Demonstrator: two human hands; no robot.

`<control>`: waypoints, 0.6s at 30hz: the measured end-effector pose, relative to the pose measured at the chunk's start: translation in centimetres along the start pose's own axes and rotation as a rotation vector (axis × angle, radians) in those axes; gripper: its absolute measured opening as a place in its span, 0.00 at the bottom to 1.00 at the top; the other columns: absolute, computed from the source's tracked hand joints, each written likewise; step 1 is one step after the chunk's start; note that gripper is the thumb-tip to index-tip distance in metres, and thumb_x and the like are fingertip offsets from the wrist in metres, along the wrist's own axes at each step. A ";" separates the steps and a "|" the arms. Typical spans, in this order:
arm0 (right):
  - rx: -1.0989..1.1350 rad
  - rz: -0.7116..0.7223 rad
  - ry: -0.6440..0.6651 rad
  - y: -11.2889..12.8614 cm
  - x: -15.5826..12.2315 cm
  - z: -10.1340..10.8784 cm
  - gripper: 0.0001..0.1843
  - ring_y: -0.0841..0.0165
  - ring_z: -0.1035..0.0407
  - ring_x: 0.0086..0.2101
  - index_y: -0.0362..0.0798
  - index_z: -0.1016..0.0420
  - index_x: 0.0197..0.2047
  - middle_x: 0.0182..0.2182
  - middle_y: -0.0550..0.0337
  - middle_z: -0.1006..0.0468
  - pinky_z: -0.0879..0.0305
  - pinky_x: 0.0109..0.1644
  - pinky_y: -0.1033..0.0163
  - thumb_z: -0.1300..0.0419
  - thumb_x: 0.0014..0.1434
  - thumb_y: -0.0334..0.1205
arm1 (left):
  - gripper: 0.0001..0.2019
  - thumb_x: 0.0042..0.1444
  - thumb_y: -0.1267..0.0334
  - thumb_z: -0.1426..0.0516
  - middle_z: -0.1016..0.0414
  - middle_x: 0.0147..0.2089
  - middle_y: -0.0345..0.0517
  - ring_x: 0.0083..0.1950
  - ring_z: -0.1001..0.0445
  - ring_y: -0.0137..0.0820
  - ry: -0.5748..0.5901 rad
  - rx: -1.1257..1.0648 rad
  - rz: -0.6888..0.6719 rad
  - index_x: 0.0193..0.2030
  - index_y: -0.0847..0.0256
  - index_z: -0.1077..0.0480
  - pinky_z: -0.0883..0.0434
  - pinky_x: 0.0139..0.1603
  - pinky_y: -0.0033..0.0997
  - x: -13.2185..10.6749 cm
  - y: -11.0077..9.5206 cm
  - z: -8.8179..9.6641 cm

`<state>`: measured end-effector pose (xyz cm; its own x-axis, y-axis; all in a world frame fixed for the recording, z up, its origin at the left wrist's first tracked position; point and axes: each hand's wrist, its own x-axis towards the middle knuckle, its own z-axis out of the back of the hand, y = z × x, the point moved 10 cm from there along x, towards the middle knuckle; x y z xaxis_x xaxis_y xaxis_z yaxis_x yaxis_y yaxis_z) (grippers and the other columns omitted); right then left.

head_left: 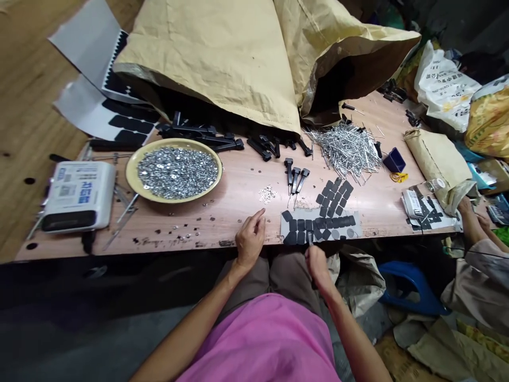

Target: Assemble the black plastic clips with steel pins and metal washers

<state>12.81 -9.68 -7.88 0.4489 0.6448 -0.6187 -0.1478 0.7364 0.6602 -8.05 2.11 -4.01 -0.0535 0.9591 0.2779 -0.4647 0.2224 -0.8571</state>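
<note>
My left hand is at the table's front edge, its fingers pressed together. Whatever may be between its fingertips is too small to make out. Just beyond it lies a small heap of flat metal washers. Closed in a fist, my right hand grips a thin tool with a grey tip. That tip is over a grey backing sheet bearing black rounded pads. Several black pieces with metal pins lie behind the sheet, beside more black pads.
A yellow bowl full of washers and a white box stand left. Large paper sacks cover the back. Metal pins are heaped right of centre, near a dark blue box. Another person's hand is at far right.
</note>
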 end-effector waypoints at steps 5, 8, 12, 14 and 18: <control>0.149 -0.155 0.029 -1.1 -0.7 -0.6 0.10 0.78 0.60 0.13 0.50 0.45 0.22 0.11 0.74 0.53 0.62 0.16 0.71 0.59 0.53 0.39 | 0.14 0.59 0.63 0.50 0.22 0.39 0.49 0.37 0.25 0.31 0.000 0.018 0.010 0.46 0.61 0.28 0.31 0.37 0.28 0.0 0.1 0.0; 0.233 -0.238 0.081 -1.8 -1.2 -1.4 0.08 0.79 0.61 0.12 0.50 0.45 0.22 0.11 0.75 0.52 0.64 0.15 0.72 0.56 0.51 0.41 | 0.14 0.59 0.63 0.50 0.22 0.38 0.50 0.37 0.24 0.32 -0.001 0.030 0.006 0.46 0.62 0.28 0.31 0.36 0.28 0.0 0.1 0.0; 0.326 -0.265 0.086 -2.1 -1.2 -1.7 0.07 0.80 0.62 0.11 0.50 0.47 0.23 0.10 0.77 0.53 0.65 0.14 0.74 0.55 0.49 0.42 | 0.14 0.58 0.63 0.50 0.22 0.38 0.50 0.37 0.24 0.33 0.001 0.031 0.014 0.46 0.62 0.28 0.31 0.37 0.28 0.0 0.1 0.0; 0.361 -0.265 0.087 -2.1 -1.2 -1.8 0.07 0.80 0.62 0.11 0.50 0.47 0.23 0.10 0.77 0.53 0.64 0.14 0.74 0.55 0.49 0.42 | 0.14 0.58 0.63 0.50 0.22 0.38 0.50 0.37 0.24 0.32 0.002 0.038 0.025 0.46 0.61 0.28 0.30 0.38 0.29 0.0 0.2 -0.1; 0.401 -0.284 0.136 -2.3 -1.4 -2.4 0.06 0.80 0.62 0.11 0.50 0.45 0.23 0.10 0.77 0.52 0.65 0.14 0.74 0.55 0.49 0.41 | 0.14 0.58 0.63 0.50 0.22 0.38 0.49 0.37 0.24 0.32 -0.007 0.059 0.025 0.45 0.61 0.27 0.30 0.38 0.28 0.0 0.2 -0.1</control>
<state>10.36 -11.74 -9.55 0.2998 0.4706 -0.8299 0.3256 0.7672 0.5526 -8.09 2.13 -4.25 -0.0719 0.9629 0.2601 -0.5142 0.1877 -0.8369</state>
